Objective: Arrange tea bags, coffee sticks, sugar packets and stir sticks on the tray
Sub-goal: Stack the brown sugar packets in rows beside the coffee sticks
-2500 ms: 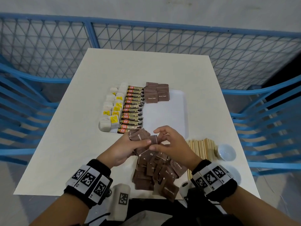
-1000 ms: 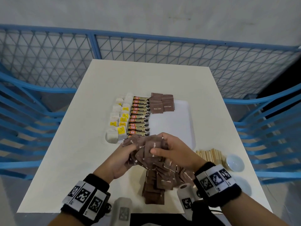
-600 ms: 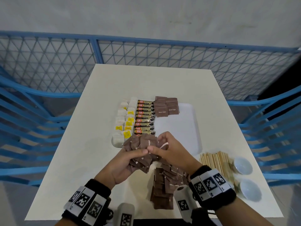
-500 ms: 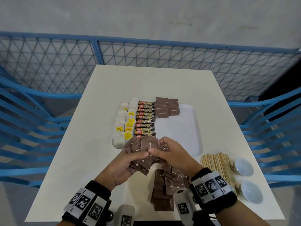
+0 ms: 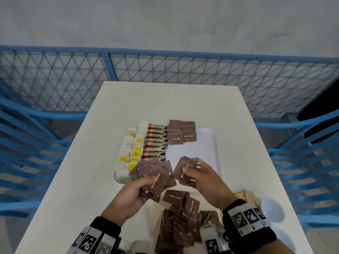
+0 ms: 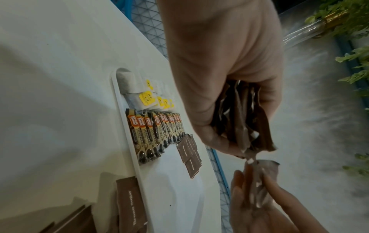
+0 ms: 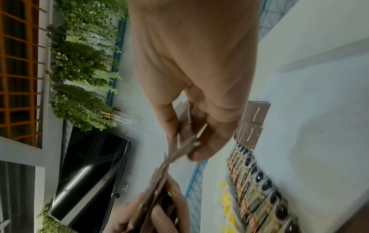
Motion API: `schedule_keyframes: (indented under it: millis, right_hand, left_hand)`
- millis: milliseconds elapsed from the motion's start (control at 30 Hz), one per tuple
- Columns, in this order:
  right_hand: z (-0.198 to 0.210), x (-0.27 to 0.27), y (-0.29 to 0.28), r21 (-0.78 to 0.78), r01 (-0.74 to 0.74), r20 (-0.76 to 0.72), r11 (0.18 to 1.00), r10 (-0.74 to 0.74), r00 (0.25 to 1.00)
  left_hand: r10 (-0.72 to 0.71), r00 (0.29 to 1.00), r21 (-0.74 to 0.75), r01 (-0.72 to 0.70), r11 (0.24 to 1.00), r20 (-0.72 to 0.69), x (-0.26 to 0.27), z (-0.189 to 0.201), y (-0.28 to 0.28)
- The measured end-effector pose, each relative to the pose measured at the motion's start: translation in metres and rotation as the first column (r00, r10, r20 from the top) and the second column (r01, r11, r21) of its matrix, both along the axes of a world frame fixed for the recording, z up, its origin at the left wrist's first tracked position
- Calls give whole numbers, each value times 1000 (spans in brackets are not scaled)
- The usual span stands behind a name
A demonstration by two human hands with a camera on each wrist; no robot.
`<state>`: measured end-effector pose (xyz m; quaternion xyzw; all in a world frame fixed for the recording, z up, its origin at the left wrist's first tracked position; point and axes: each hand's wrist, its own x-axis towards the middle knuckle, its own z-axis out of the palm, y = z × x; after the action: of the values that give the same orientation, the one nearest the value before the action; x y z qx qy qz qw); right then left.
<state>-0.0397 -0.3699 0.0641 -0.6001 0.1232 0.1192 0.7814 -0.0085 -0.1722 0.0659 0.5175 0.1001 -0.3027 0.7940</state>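
My left hand [image 5: 145, 182] grips a fanned bunch of brown sugar packets [image 5: 154, 173] just above the near edge of the white tray [image 5: 207, 143]. My right hand [image 5: 190, 173] pinches a few brown sugar packets [image 5: 183, 169] beside that bunch. On the tray lie white tea bags with yellow tags [image 5: 132, 151], a row of coffee sticks [image 5: 156, 142] and a small stack of sugar packets [image 5: 181, 132]. A loose pile of sugar packets [image 5: 179, 217] lies on the table under my wrists. Wooden stir sticks [image 5: 245, 196] lie at the right. The left wrist view shows the held bunch [image 6: 239, 119]; the right wrist view shows the pinched packets [image 7: 183, 141].
A small white bowl [image 5: 272, 211] stands by the stir sticks at the table's near right edge. Blue mesh fencing [image 5: 165, 68] surrounds the white table [image 5: 165, 99]. The tray's right half is bare.
My right hand has drawn a few packets off the bunch and moved a little right, so the two hands now stand apart. The camera has tilted upward.
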Motion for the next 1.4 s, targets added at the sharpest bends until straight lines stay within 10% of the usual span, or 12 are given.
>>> schedule_keyframes:
  millis: [233, 467, 667, 967, 1400]
  right_hand:
    - [-12, 24, -47, -330, 20, -59, 944, -42, 997]
    - [-41, 63, -76, -337, 99, -116, 936, -145, 983]
    - [-75, 115, -88, -658, 77, -105, 749, -193, 975]
    - [-89, 158, -89, -802, 44, -87, 596, -189, 978]
    - [-101, 164, -79, -763, 108, -78, 637, -257, 963]
  left_hand:
    - [132, 990, 15, -131, 991, -47, 10, -9, -18]
    - [182, 983, 10, -181, 983, -40, 14, -13, -22]
    - [203, 978, 32, -202, 979, -48, 20, -23, -11]
    - [165, 984, 31, -163, 986, -60, 42, -30, 3]
    - [125, 990, 15, -125, 992, -67, 44, -33, 5]
